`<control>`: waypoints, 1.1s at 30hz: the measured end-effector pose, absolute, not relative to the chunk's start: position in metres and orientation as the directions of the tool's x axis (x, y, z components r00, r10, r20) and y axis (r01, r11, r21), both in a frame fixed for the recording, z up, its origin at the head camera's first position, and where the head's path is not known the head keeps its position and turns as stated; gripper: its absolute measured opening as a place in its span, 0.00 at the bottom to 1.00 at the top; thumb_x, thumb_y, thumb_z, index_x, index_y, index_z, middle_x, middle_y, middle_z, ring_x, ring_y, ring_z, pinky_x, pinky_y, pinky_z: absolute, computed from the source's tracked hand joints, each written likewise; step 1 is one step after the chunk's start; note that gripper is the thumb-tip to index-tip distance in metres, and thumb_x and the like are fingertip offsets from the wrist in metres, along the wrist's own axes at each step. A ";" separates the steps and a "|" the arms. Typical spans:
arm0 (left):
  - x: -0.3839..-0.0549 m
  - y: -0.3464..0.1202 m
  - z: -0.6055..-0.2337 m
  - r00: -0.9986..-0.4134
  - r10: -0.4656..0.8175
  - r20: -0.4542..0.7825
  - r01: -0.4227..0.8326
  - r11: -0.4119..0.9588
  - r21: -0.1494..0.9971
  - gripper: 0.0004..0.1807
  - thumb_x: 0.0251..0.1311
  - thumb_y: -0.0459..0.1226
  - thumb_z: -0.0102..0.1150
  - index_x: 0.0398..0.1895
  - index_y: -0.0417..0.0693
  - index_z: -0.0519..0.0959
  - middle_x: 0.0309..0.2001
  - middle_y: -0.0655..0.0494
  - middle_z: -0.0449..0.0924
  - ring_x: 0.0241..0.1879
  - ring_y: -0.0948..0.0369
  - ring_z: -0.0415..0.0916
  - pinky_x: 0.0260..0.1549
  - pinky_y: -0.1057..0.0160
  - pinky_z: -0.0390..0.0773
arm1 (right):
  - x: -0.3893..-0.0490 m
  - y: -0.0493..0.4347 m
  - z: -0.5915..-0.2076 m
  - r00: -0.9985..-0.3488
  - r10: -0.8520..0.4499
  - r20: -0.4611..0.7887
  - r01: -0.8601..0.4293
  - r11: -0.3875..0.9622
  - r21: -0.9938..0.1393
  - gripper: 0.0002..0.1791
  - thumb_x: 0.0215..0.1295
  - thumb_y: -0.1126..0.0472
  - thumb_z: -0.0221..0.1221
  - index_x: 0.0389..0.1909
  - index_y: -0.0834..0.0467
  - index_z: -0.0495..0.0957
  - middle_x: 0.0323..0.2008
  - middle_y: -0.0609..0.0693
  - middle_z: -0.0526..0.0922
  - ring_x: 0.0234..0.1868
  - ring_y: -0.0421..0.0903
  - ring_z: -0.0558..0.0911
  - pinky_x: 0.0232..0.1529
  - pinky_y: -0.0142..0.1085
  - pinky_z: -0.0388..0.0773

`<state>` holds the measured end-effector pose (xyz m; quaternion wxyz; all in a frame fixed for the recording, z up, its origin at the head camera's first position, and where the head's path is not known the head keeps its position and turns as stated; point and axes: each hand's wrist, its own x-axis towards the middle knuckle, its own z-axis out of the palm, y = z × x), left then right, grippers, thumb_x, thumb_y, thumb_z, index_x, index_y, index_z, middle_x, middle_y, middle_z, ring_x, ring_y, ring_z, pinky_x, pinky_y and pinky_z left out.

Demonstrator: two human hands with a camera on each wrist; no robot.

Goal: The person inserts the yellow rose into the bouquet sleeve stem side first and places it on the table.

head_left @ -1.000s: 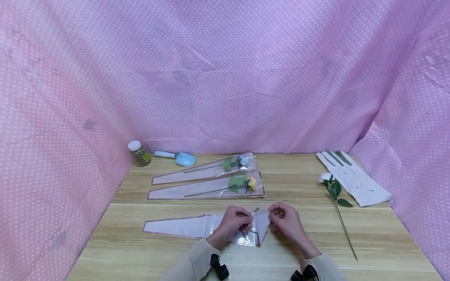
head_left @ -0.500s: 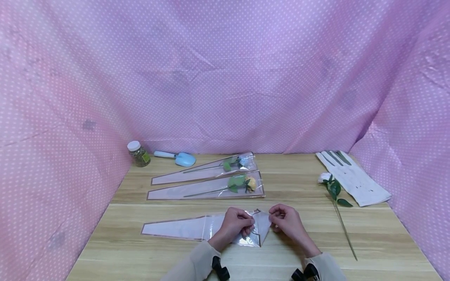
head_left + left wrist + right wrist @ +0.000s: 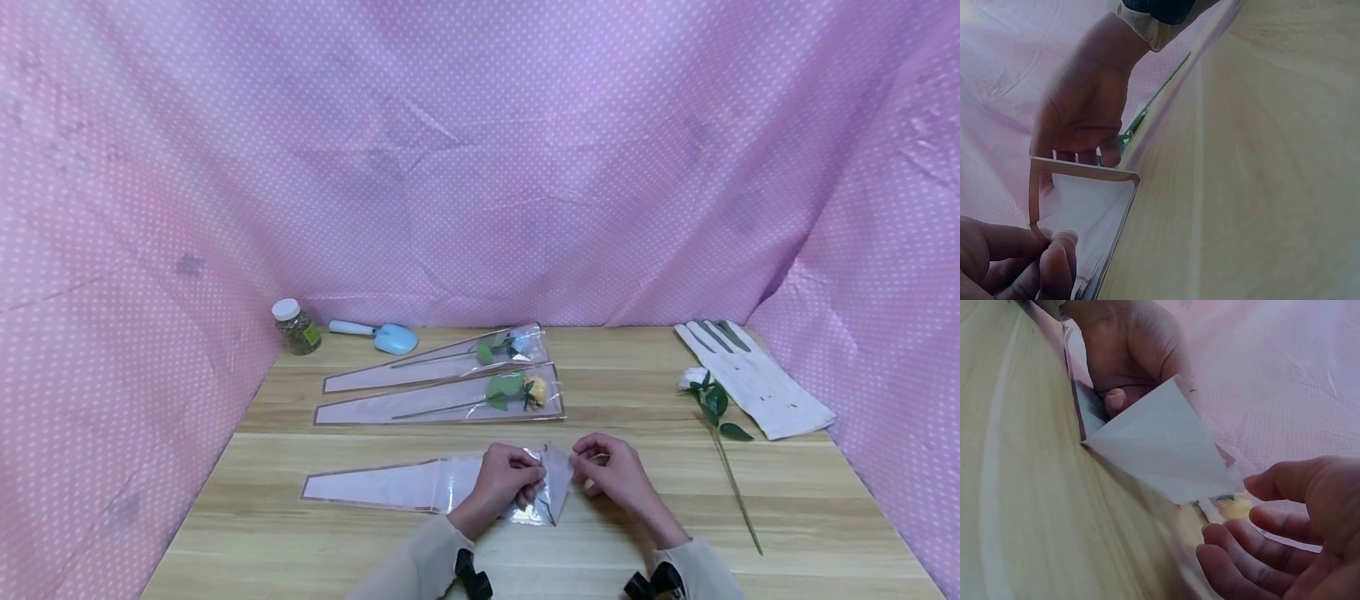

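Observation:
A tapered white flower sleeve with a brown border (image 3: 375,486) lies at the front of the table, its wide end raised between both hands. My left hand (image 3: 497,483) pinches the brown-edged front layer between thumb and fingers, and the left wrist view shows the sleeve's mouth (image 3: 1085,200) gaping. At the wide end, my right hand (image 3: 611,473) has its thumb and fingers apart. In the right wrist view its thumb tip is right at the edge of the pale back flap (image 3: 1160,444), while the fingers (image 3: 1235,556) are loosely bent below.
Behind lie two sleeves, one with a yellow rose (image 3: 535,392), one with a pale blue rose (image 3: 519,343). A white rose (image 3: 716,408) rests on the right beside a white glove (image 3: 757,387). A blue trowel (image 3: 394,338) and a lidded jar (image 3: 297,327) stand back left.
The right hand's thumb and fingers have shifted slightly left, and the pale flap's tip has drawn in a little. The left hand keeps its pinch, nearly in place.

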<state>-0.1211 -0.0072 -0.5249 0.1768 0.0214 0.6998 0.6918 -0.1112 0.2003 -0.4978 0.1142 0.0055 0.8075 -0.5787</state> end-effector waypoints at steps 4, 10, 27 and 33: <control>-0.122 -0.007 -0.525 -0.935 0.274 -0.225 -0.221 0.044 0.974 0.08 0.55 0.28 0.67 0.33 0.26 0.84 0.14 0.60 0.76 0.10 0.69 0.69 0.09 0.72 0.69 | -0.112 0.204 -0.493 -0.977 -0.113 -0.182 0.137 0.322 -0.937 0.16 0.65 0.62 0.63 0.48 0.70 0.77 0.39 0.60 0.84 0.31 0.43 0.83 0.27 0.38 0.85; -0.122 -0.008 -0.525 -0.935 0.281 -0.217 -0.219 0.025 0.975 0.08 0.55 0.27 0.67 0.33 0.25 0.83 0.15 0.59 0.77 0.10 0.69 0.69 0.09 0.72 0.69 | -0.116 0.220 -0.484 -0.986 -0.022 -0.165 0.145 0.376 -0.915 0.15 0.66 0.63 0.62 0.50 0.68 0.78 0.39 0.59 0.84 0.33 0.44 0.84 0.28 0.37 0.86; -0.121 -0.008 -0.524 -0.936 0.280 -0.214 -0.221 0.008 0.975 0.10 0.54 0.27 0.67 0.35 0.23 0.82 0.15 0.59 0.76 0.10 0.69 0.69 0.08 0.72 0.69 | -0.118 0.299 -0.467 -0.991 0.097 -0.087 0.120 0.421 -0.899 0.23 0.70 0.63 0.59 0.60 0.72 0.70 0.40 0.52 0.84 0.34 0.32 0.85 0.31 0.35 0.86; -0.121 -0.009 -0.526 -0.936 0.279 -0.216 -0.217 0.030 0.976 0.09 0.54 0.27 0.67 0.34 0.24 0.83 0.15 0.60 0.77 0.10 0.70 0.69 0.09 0.72 0.69 | -0.114 0.325 -0.467 -0.991 0.119 -0.067 0.110 0.404 -0.908 0.23 0.70 0.65 0.58 0.59 0.74 0.68 0.31 0.30 0.80 0.34 0.26 0.82 0.31 0.33 0.86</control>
